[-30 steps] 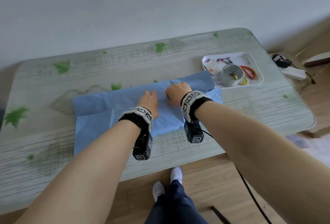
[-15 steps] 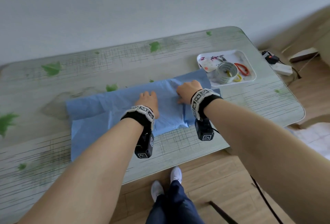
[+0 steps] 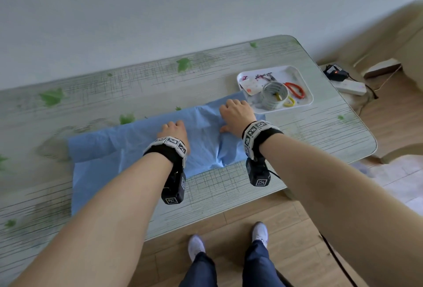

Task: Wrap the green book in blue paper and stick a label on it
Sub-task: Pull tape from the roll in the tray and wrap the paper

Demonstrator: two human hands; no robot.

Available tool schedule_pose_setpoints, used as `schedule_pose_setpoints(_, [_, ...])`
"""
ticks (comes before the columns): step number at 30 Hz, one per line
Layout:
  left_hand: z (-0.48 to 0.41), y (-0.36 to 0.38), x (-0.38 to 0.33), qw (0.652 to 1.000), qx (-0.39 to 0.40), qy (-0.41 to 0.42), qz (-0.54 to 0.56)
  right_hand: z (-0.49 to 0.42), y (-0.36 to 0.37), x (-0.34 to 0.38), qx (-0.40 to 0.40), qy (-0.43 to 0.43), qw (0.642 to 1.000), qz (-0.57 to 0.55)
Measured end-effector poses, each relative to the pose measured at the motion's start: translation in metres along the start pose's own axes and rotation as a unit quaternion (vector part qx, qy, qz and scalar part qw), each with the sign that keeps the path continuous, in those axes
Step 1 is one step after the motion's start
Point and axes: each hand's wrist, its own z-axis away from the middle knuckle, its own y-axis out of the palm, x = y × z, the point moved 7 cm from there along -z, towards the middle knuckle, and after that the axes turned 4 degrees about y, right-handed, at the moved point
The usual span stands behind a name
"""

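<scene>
Blue paper (image 3: 114,142) lies beneath left hand (image 3: 174,130) and right hand (image 3: 237,115), each grip released, pressing.

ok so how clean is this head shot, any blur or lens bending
Head view: soft, even light, no hard shadows or glare; the wide lens bows the table edges and stretches both forearms; the left hand, right hand and blue paper are fairly sharp mid-frame, the frame's left and right margins smeared.

Single head-worn view, facing forward and down, close above the table (image 3: 229,186)
</scene>
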Motion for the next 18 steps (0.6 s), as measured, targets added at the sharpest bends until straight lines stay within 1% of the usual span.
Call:
schedule_pose_setpoints(2, [-0.019,-0.008,0.003,0.999,-0.025,0.005,-0.021,-0.011,-0.001,-0.006,-0.009,0.008,1.0,-0.016])
schedule_pose_setpoints(4, [-0.036,-0.013,0.005,0.998,-0.05,0.009,-0.026,-0.018,0.001,-0.015,-0.008,0.036,0.998,-0.046])
schedule_pose_setpoints(6, [-0.051,-0.008,0.007,0.998,-0.06,0.004,-0.004,-0.018,0.01,-0.024,-0.003,0.081,0.994,-0.076])
schedule_pose_setpoints(9, [-0.06,0.005,0.016,0.994,-0.096,-0.023,0.054,-0.004,0.025,-0.032,-0.019,0.13,0.986,-0.107])
schedule_pose_setpoints(11, [-0.071,0.016,0.023,0.994,-0.078,-0.032,0.066,0.003,0.036,-0.035,-0.019,0.166,0.978,-0.124])
schedule_pose_setpoints(12, [-0.077,0.022,0.029,0.997,-0.049,-0.034,0.048,0.005,0.042,-0.036,-0.011,0.184,0.972,-0.144])
schedule_pose_setpoints(13, [-0.082,0.026,0.034,0.999,-0.013,-0.037,0.02,0.007,0.05,-0.036,0.01,0.202,0.964,-0.175])
schedule_pose_setpoints(14, [-0.086,0.028,0.04,0.999,0.02,-0.044,-0.009,0.008,0.059,-0.034,0.045,0.212,0.952,-0.217])
schedule_pose_setpoints(15, [-0.089,0.028,0.045,0.998,0.037,-0.05,-0.031,0.009,0.07,-0.031,0.09,0.213,0.936,-0.267])
schedule_pose_setpoints(16, [-0.093,0.026,0.047,0.997,0.036,-0.053,-0.037,0.01,0.079,-0.025,0.136,0.205,0.917,-0.315])
schedule_pose_setpoints(17, [-0.095,0.023,0.043,0.998,0.028,-0.048,-0.019,0.011,0.084,-0.021,0.166,0.192,0.902,-0.348])
schedule_pose_setpoints(18, [-0.096,0.02,0.037,0.999,0.02,-0.043,0.026,0.011,0.084,-0.018,0.172,0.181,0.896,-0.367])
